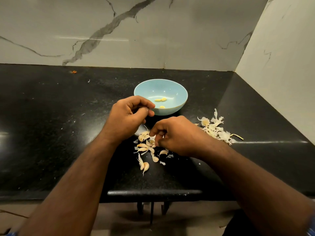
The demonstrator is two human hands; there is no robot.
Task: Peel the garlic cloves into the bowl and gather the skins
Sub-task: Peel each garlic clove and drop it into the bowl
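The right hand (pixel 172 133) is curled down over the unpeeled cloves (pixel 146 149), fingertips apparently pinching one, though the grip is hidden by the knuckles. The left hand (pixel 131 113) is held loosely curled just beyond it, beside the bowl (pixel 177 92); whether anything is held there cannot be told. Three peeled cloves (pixel 161 100) are seen in the bowl. A skin pile (pixel 214 128) lies right of the right hand. Loose flakes among the cloves could be scattered by a sweeping wrist

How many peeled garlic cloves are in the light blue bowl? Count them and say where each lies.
3 peeled garlic cloves: two touching side by side on the floor of the light blue bowl, one nearer the front wall. The left hand may hide more.
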